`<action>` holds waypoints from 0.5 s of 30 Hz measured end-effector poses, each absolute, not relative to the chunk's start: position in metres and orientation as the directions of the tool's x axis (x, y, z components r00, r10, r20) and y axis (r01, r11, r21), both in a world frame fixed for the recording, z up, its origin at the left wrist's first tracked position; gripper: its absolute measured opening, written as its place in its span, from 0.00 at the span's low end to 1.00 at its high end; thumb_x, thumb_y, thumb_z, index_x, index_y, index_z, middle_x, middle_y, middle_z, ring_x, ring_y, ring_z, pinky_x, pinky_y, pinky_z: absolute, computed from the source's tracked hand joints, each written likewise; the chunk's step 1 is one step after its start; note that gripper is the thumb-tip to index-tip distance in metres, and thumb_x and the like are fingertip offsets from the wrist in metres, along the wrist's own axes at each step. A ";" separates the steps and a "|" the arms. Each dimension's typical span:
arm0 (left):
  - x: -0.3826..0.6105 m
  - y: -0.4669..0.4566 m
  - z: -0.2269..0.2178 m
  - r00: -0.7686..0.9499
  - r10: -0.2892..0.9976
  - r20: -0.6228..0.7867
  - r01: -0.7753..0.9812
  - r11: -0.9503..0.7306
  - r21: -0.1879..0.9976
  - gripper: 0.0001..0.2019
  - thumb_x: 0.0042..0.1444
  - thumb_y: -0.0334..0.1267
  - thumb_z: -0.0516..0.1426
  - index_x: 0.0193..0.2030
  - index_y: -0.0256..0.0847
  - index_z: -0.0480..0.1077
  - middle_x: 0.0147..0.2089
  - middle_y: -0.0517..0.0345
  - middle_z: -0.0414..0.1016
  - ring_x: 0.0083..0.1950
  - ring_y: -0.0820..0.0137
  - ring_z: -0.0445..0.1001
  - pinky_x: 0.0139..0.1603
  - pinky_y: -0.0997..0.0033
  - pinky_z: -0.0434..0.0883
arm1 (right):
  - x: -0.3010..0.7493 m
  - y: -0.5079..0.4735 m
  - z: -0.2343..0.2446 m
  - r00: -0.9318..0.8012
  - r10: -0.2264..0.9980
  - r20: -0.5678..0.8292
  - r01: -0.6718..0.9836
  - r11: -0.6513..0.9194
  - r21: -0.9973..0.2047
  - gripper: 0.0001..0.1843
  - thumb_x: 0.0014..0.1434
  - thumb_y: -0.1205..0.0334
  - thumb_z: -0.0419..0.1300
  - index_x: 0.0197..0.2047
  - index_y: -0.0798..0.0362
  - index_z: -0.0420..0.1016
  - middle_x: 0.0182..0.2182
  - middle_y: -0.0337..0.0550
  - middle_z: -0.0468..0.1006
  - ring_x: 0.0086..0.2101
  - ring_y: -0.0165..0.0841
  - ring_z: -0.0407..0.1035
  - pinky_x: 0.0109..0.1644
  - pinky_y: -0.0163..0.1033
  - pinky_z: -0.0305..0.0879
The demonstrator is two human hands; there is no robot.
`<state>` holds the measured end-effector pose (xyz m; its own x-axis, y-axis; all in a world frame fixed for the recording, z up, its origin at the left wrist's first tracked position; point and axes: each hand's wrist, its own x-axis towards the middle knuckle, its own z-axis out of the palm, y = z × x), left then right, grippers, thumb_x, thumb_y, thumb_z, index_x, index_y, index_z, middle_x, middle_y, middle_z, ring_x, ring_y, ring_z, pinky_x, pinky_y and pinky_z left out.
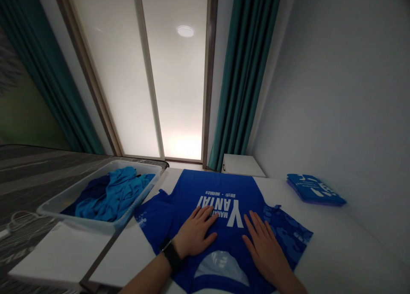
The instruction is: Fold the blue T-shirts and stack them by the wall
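A blue T-shirt (221,185) with white "YANTAI" lettering lies spread on the white table, its collar toward me and its hem at the far side. My left hand (197,233), with a black watch on the wrist, rests flat on the shirt's chest, left of centre, fingers stretched over part of the print. Flat on the cloth just right of the big "Y" is my right hand (261,245), fingers extended. Neither hand grips anything. The sleeves spread out to both sides, and the lower edge of the collar is cut off by the frame.
On the left, a translucent plastic bin (53,206) holds crumpled blue clothes (123,191). Folded blue garments (315,189) sit in a stack at the right by the wall. A small white cabinet (241,165) stands beyond the table (333,238), before teal curtains (248,72).
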<state>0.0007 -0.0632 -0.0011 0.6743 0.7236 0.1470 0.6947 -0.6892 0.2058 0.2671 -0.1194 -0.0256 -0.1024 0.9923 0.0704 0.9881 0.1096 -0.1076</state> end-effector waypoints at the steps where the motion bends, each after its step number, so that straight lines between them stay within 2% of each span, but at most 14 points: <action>1: 0.001 -0.063 -0.001 0.676 0.723 0.140 0.694 -0.689 0.207 0.29 0.65 0.51 0.51 0.71 0.50 0.53 0.73 0.51 0.52 0.73 0.57 0.51 0.71 0.47 0.51 | 0.272 -0.121 -0.028 -0.069 0.996 0.062 0.992 0.075 -0.103 0.39 0.66 0.38 0.35 0.72 0.51 0.48 0.71 0.42 0.42 0.69 0.41 0.37 0.71 0.54 0.37; 4: 0.001 -0.063 0.000 0.687 0.713 0.140 0.683 -0.699 0.209 0.29 0.65 0.51 0.51 0.71 0.50 0.53 0.73 0.51 0.51 0.73 0.57 0.51 0.71 0.47 0.51 | 0.283 -0.125 -0.032 -0.014 0.999 0.044 0.995 0.019 -0.100 0.39 0.65 0.36 0.38 0.72 0.49 0.49 0.71 0.43 0.44 0.69 0.44 0.38 0.71 0.57 0.37; 8: -0.002 -0.063 -0.003 0.706 0.691 0.157 0.660 -0.722 0.208 0.30 0.64 0.52 0.51 0.71 0.51 0.52 0.73 0.52 0.51 0.73 0.57 0.51 0.71 0.48 0.50 | 0.285 -0.130 -0.034 -0.033 0.999 0.038 0.995 0.036 -0.095 0.38 0.65 0.35 0.39 0.71 0.45 0.51 0.70 0.42 0.48 0.69 0.44 0.40 0.71 0.59 0.37; 15: -0.005 -0.063 -0.003 0.702 0.689 0.180 0.660 -0.725 0.197 0.28 0.66 0.48 0.50 0.70 0.48 0.54 0.72 0.51 0.54 0.72 0.58 0.53 0.71 0.48 0.52 | 0.284 -0.129 -0.028 -0.034 0.999 0.034 0.995 0.037 -0.091 0.37 0.64 0.37 0.43 0.70 0.48 0.53 0.70 0.46 0.49 0.68 0.45 0.41 0.70 0.60 0.40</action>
<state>-0.0046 -0.0634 -0.0032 0.7024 0.6886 0.1801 0.6601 -0.7248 0.1973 0.2841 -0.1285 -0.0280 -0.0340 0.9989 0.0336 0.9951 0.0369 -0.0913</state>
